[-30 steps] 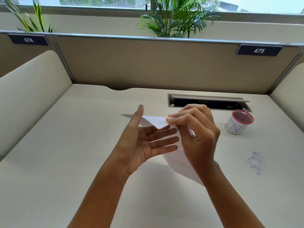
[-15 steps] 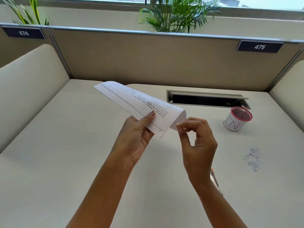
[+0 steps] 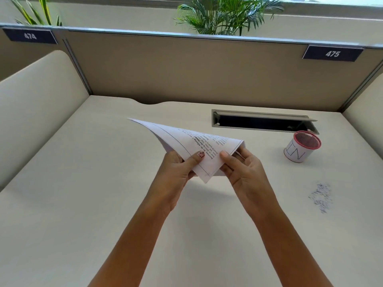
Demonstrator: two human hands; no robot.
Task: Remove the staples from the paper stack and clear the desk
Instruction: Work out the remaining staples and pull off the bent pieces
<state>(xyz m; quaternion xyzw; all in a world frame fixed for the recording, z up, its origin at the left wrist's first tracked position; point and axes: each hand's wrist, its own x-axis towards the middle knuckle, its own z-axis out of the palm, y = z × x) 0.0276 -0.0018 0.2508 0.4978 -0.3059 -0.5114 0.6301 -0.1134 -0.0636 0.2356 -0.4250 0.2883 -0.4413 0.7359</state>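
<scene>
Head view: the stack (image 3: 186, 139) is held up off the desk (image 3: 83, 193), over its middle, with both hands gripping its near end. The left hand (image 3: 178, 170) pinches it, thumb flat on the printed top sheet and fingers curled underneath. The right hand (image 3: 246, 175) pinches the same end from the other side, thumb on top by the right margin, fingers tucked below the sheets. The stack's long axis runs from the near corner, which points down between the two thumbs, away toward the desk's back left corner, where the free tip hangs in the air. From where I stand no staple can be made out in the paper, so I cannot tell which corner it sits in, or whether one is left. The loose staples (image 3: 321, 197) lie in a heap by the right edge, and the cup (image 3: 298, 150) stands toward the back right corner, just in front of the slot (image 3: 263, 123). Both are on the right hand's side and well apart from the stack, so that hand looks better placed to reach them while the left takes the paper alone.
</scene>
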